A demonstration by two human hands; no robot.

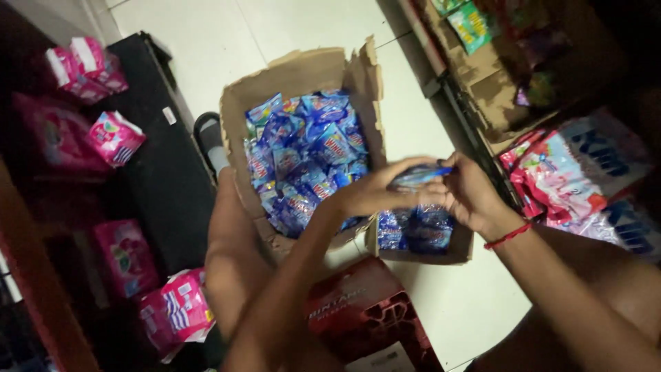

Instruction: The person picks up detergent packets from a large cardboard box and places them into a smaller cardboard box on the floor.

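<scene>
Seen from the head camera, the left hand [375, 189] and right hand [471, 193] meet above a small box [420, 238], fingers closed on the two ends of a blue sachet [420, 176], held flat, probably to keep it steady over the sachets stacked below. The torn carton [303, 76] full of blue sachets sits open just beside, on a pale tiled floor [275, 27], with pink packs [113, 138] on dark shelving to the left and a red crate [365, 310] near the knees.

light: dim overall, brightest on pale floor [289, 27] above box [303, 76] | shadow: deep left of box, and top right | blur: soft throughout, hands [385, 189] right of box smeared | glare: none | colour: sachets [310, 158] in box oversaturated blue
</scene>
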